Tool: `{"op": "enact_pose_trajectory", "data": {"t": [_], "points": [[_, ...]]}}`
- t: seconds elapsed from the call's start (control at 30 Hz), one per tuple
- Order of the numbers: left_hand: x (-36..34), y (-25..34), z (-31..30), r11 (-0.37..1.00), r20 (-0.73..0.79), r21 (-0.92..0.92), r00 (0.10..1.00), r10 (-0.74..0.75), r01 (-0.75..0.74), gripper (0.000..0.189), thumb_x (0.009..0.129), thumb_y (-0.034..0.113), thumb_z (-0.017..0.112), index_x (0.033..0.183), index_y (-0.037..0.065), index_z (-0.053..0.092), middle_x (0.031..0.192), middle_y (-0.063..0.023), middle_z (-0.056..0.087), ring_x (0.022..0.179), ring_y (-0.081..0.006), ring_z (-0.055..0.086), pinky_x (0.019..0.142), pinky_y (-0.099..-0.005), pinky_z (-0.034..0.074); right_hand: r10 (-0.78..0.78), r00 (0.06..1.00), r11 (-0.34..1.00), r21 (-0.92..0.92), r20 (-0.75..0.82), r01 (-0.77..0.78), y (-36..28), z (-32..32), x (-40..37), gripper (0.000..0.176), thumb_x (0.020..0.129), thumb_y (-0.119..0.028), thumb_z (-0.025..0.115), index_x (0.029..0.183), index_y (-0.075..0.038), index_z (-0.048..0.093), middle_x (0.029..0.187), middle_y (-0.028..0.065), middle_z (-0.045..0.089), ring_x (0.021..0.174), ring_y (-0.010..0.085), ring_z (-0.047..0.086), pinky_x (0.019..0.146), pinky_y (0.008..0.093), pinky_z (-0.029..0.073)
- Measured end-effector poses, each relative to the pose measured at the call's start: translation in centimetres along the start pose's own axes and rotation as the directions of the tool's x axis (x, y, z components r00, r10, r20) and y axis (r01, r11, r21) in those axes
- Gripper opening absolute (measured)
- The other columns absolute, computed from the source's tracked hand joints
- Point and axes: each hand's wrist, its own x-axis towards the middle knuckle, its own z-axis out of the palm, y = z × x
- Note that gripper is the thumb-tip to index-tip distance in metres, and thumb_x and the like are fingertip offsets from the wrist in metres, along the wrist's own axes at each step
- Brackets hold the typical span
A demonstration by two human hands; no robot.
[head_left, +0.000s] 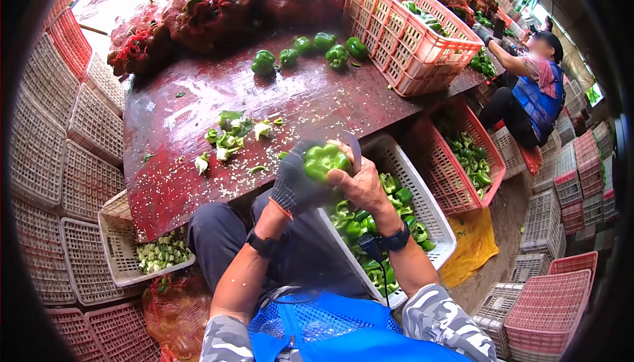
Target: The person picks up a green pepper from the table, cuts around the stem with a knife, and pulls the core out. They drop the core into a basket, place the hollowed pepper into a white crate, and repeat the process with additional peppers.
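Green pepper [323, 160] is held mid-air over the near edge of the red table [317, 98], just above the white crate [432, 207] of cut green pieces [350, 223] at its 5 o'clock. Whole peppers [310, 48] lie well apart at 12 o'clock on the table, scraps and seeds [231, 137] at 9 o'clock. The left hand [294, 183], gloved, is closed around the pepper's lower left side, so the pepper sits at that hand's 1 o'clock, touching the fingers. The right hand [360, 187], bare, is at the pepper's 4 o'clock and touching it, gripped on a knife [353, 147] whose blade stands up at the pepper's 2 o'clock. Judged handling: light, hollow, firm wall but crushable if squeezed, with glossy skin that is likely slick when wet. Best hold is cupped round the body, away from the stem end and the blade.
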Motion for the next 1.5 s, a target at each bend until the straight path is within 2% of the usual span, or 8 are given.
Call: {"op": "enact_pose_trajectory", "data": {"t": [0.37, 0.63, 0.83, 0.97, 1.03, 1.23, 1.33, 1.5], "points": [[-0.1, -1.2, -0.4, 0.989, 0.142, -0.136, 0.989, -0.034, 0.053, 0.056, 0.062, 0.019, 0.087, 0.112, 0.004, 0.067, 0.09, -0.0096, 0.073, 0.079, -0.015, 0.069, 0.075, -0.033, 0.056, 0.107, 0.994, 0.977, 0.189, -0.008, -0.103, 0.4, -0.6, -2.0, 0.049, 0.088, -0.016, 0.072, 0.131, 0.005, 0.06, 0.113, 0.0051, 0.07, 0.102, 0.0109, 0.062, 0.094, 0.0277, 0.049], [0.3, -3.6, 0.8, 0.799, 0.201, 0.376, 0.883, 0.424, -0.469, 0.03, 0.084, 0.02, 0.069, 0.111, 0.01, 0.072, 0.095, -0.0086, 0.074, 0.077, -0.0278, 0.071, 0.068, -0.0357, 0.056, 0.199, 0.979, 0.926, 0.337, -0.045, -0.173, 0.7, -1.4, -3.1, 0.052, 0.089, -0.024, 0.067, 0.132, 0.003, 0.059, 0.096, 0.0016, 0.068, 0.082, 0.0069, 0.061, 0.076, 0.024, 0.052], [-0.8, -10.7, 4.0, 0.988, 0.119, 0.006, 0.981, 0.154, -0.156, 0.032, 0.083, 0.015, 0.074, 0.111, 0.001, 0.064, 0.093, -0.006, 0.067, 0.085, -0.016, 0.066, 0.068, -0.0316, 0.054, 0.176, 0.979, 0.745, 0.664, -0.108, -0.061, 2.8, -2.6, -5.0, 0.057, 0.092, -0.025, 0.067, 0.141, -0.001, 0.049, 0.104, 0.0066, 0.067, 0.091, 0.0164, 0.068, 0.08, 0.032, 0.059], [0.8, -6.2, 2.0, 0.518, 0.385, -0.715, 0.883, -0.268, 0.469, 0.046, 0.079, 0.014, 0.073, 0.122, -0.001, 0.064, 0.112, -0.013, 0.071, 0.098, -0.0255, 0.07, 0.088, -0.0357, 0.054, 0.279, 0.93, 0.896, 0.415, -0.24, -0.161, 2.6, -6.2, -8.0, 0.054, 0.092, -0.034, 0.064, 0.134, 0.0, 0.058, 0.105, 0.0053, 0.067, 0.089, 0.0127, 0.065, 0.078, 0.0278, 0.054], [0.7, -7.0, 2.1, 0.984, 0.219, 0.02, 0.961, 0.169, -0.178, 0.052, 0.081, 0.019, 0.074, 0.127, 0.001, 0.061, 0.118, -0.012, 0.07, 0.101, -0.0263, 0.07, 0.089, -0.0359, 0.054, 0.325, 0.897, 0.946, 0.101, -0.301, -0.308, 2.4, -9.1, -10.5, 0.044, 0.09, -0.03, 0.065, 0.122, 0.0, 0.067, 0.095, 0.0036, 0.069, 0.083, 0.0101, 0.064, 0.075, 0.0263, 0.052], [0.7, -7.2, 3.0, 0.84, 0.508, 0.126, 0.762, 0.402, -0.528, 0.051, 0.078, 0.024, 0.072, 0.124, 0.004, 0.065, 0.119, -0.0154, 0.069, 0.107, -0.0358, 0.067, 0.093, -0.0378, 0.054, 0.194, 0.864, 0.099, -0.867, -0.464, -0.488, -0.5, -13.9, -15.5, 0.05, 0.08, -0.044, 0.08, 0.106, -0.002, 0.075, 0.08, 0.0171, 0.072, 0.078, 0.0272, 0.072, 0.075, 0.0401, 0.055], [-0.5, -11.6, 4.2, 0.87, 0.674, 0.056, 0.662, 0.329, -0.49, 0.036, 0.078, 0.025, 0.074, 0.111, 0.009, 0.071, 0.116, -0.0121, 0.071, 0.103, -0.0331, 0.069, 0.09, -0.0393, 0.055, 0.036, 0.945, 0.651, -0.71, -0.326, -0.27, -2.2, -10.8, -13.0, 0.051, 0.079, -0.029, 0.085, 0.116, 0.002, 0.07, 0.096, 0.0152, 0.074, 0.09, 0.0276, 0.072, 0.075, 0.0393, 0.058], [-1.0, -11.0, 4.3, 0.733, 0.719, 0.074, 0.545, 0.431, -0.676, 0.018, 0.078, 0.023, 0.075, 0.093, 0.013, 0.072, 0.087, -0.008, 0.071, 0.077, -0.0322, 0.068, 0.068, -0.0402, 0.053, -0.259, 0.948, 0.483, -0.825, 0.187, 0.294, -1.8, -4.7, -7.3, 0.054, 0.072, -0.019, 0.084, 0.121, -0.006, 0.068, 0.117, 0.0138, 0.067, 0.105, 0.0326, 0.066, 0.09, 0.04, 0.055]]}}
